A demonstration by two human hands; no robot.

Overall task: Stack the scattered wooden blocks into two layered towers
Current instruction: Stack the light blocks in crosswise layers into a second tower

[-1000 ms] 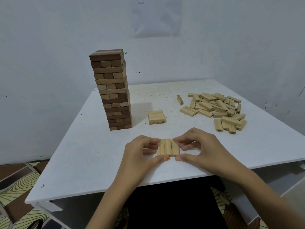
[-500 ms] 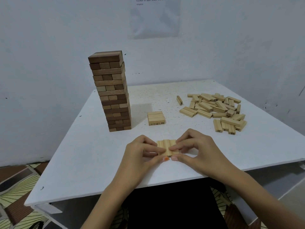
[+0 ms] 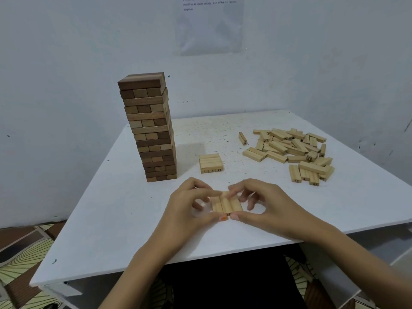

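At left, upright on the white table [image 3: 100, 219]: tall tower [image 3: 149, 130] of mixed dark and light blocks, upper layers slightly offset. Liable to topple on any knock from a passing forearm or jolt to the tabletop.

Next, left hand [image 3: 187, 210]: fingers curled, pinching the left side of a three-block row [image 3: 226, 204] near the table's front edge, thumb at the near end. Cannot tell whether resting on the surface or just lifted.

Behind the row, well apart from the tall tower: low stack [image 3: 210, 162] of pale blocks, judged the base of the second tower. Prone to shifting under a skewed or heavy set-down.

Right hand [image 3: 267, 204]: fingers curled, pinching the row's right side, thumb at the near end. Held by side pressure alone, so likely to splay or shed the middle block on any slackening.

Far right: scattered pile [image 3: 294, 150], with one lone block [image 3: 243, 138] just left of it. Much stacking left to do.
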